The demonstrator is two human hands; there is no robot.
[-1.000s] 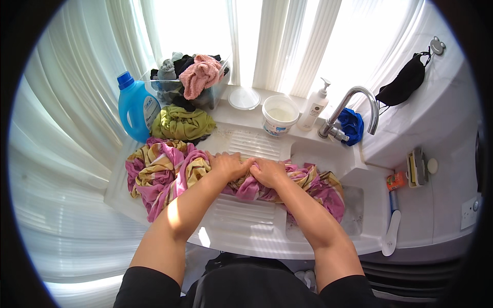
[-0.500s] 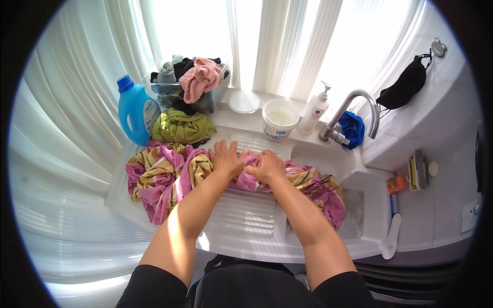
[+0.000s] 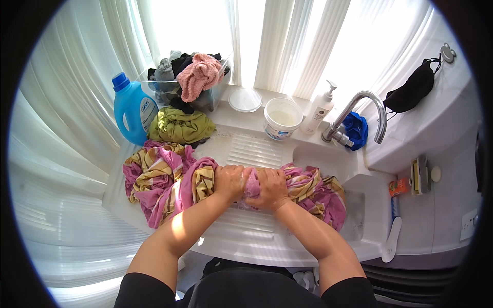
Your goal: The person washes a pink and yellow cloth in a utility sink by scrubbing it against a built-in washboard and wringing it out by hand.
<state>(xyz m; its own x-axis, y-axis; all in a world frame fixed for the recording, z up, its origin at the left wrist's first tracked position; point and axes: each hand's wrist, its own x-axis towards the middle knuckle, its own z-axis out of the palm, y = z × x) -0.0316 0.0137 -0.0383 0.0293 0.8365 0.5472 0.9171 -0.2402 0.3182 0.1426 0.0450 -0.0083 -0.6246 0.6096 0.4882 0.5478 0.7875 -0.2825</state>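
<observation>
A white sink (image 3: 246,250) extends beneath the left hand (image 3: 229,182) and right hand (image 3: 272,189). A pink-and-yellow patterned cloth (image 3: 203,180) lies across it, bunched out to either side of the hands. Both hands are closed about the cloth's middle, gripping it with a wet pink fold between them. Beyond the left hand, to its left, stands a clear bin (image 3: 219,97) of heaped clothes; nearer that hand rests a green garment (image 3: 181,126), beside a blue bottle (image 3: 134,115). Beyond the right hand stands a white tub (image 3: 280,132).
</observation>
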